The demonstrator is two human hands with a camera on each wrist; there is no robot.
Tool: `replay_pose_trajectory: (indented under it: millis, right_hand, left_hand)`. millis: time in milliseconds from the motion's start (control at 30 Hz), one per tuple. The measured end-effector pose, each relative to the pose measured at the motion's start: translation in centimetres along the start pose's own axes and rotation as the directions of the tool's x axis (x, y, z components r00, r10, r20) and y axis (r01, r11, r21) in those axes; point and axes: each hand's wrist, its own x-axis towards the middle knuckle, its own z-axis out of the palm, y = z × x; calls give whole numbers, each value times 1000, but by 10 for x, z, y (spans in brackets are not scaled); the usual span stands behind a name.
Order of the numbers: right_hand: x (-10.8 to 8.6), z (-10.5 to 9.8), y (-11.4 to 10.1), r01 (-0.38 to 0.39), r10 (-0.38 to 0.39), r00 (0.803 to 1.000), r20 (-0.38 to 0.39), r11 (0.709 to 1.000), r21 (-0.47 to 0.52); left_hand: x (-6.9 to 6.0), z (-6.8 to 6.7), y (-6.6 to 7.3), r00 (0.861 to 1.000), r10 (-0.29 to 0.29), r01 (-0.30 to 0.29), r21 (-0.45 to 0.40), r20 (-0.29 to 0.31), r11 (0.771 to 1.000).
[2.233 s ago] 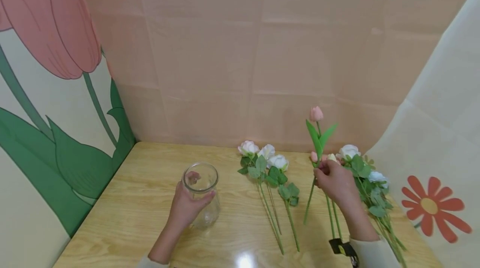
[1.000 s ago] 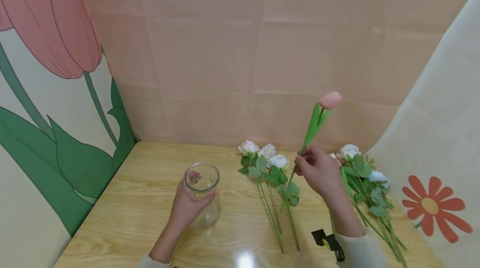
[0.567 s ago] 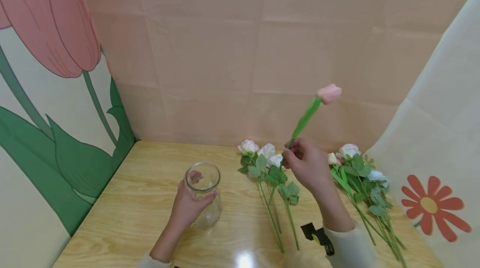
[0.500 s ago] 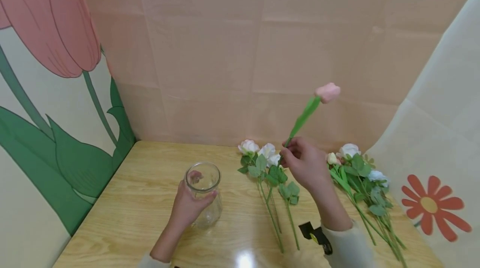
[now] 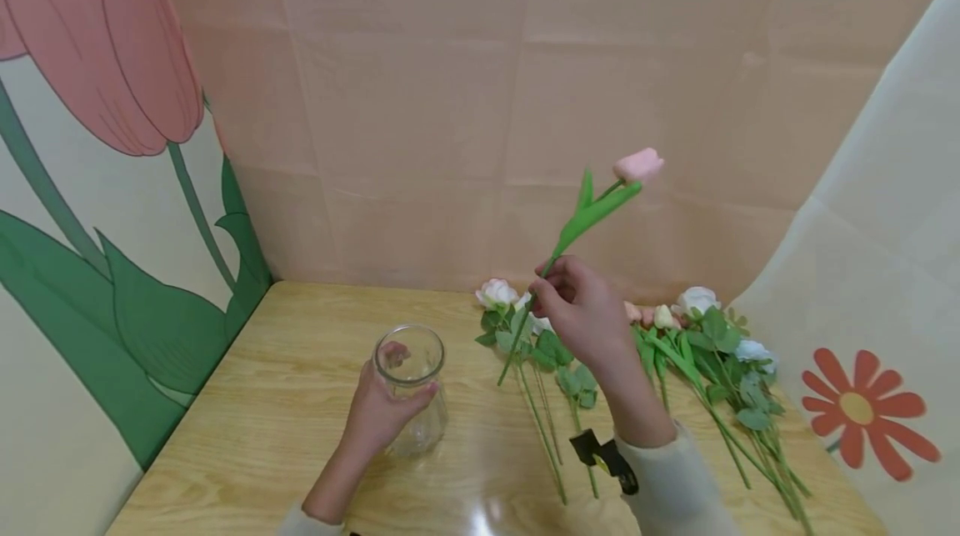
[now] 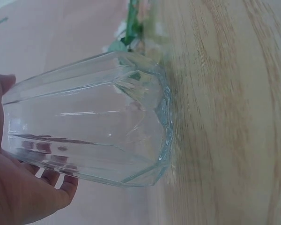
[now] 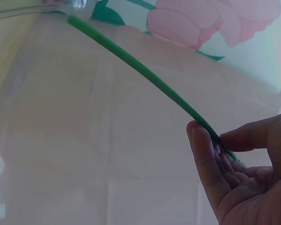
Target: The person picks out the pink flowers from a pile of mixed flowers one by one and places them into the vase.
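Observation:
A clear glass vase [image 5: 420, 428] stands upright on the table, and my left hand [image 5: 378, 411] grips it round the neck from the left. The faceted wall of the vase [image 6: 84, 122] fills much of the left wrist view, with the fingers of my left hand [image 6: 28, 187] behind it. Held in the air right of the vase, a pink tulip [image 5: 637, 166] leans up to the right; my right hand [image 5: 588, 319] pinches its stem below the leaves. In the right wrist view the green stem [image 7: 140, 70] runs up-left from my right hand [image 7: 243, 168].
White and pale pink roses [image 5: 497, 293] lie on the wooden table [image 5: 300, 369] below and beside my right hand. Farther right lie several tulips [image 5: 663, 318], a white rose [image 5: 699, 300] and a pale blue flower [image 5: 755, 354]. A pink cloth [image 5: 390, 119] hangs behind the table.
My right hand has carried the pink tulip up and left from the right-hand flowers, and the stem's lower end now points toward the vase. My left hand and the vase have barely shifted.

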Motion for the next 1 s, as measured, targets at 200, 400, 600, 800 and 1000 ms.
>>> replay_pose_trajectory:
  millis: [200, 400, 600, 800, 1000]
  right_hand:
    - [4, 10, -10, 47, -46, 999, -15, 996, 75]
    - [7, 21, -20, 85, -82, 996, -34, 992, 92]
    - [7, 31, -27, 107, -103, 994, -43, 985, 131]
    - [7, 42, -31, 167, -157, 985, -67, 969, 182]
    - [8, 51, -35, 196, -184, 980, -76, 953, 230]
  left_hand:
    - [0, 0, 0, 1000, 9, -9, -10, 2, 1000]
    - [0, 0, 0, 1000, 3, -3, -9, 6, 1000]
    - [0, 0, -1, 1000, -1, 2, -29, 14, 1000]
    - [0, 0, -2, 1000, -5, 5, -41, 16, 999]
    - [0, 2, -2, 1000, -1, 2, -47, 17, 999]
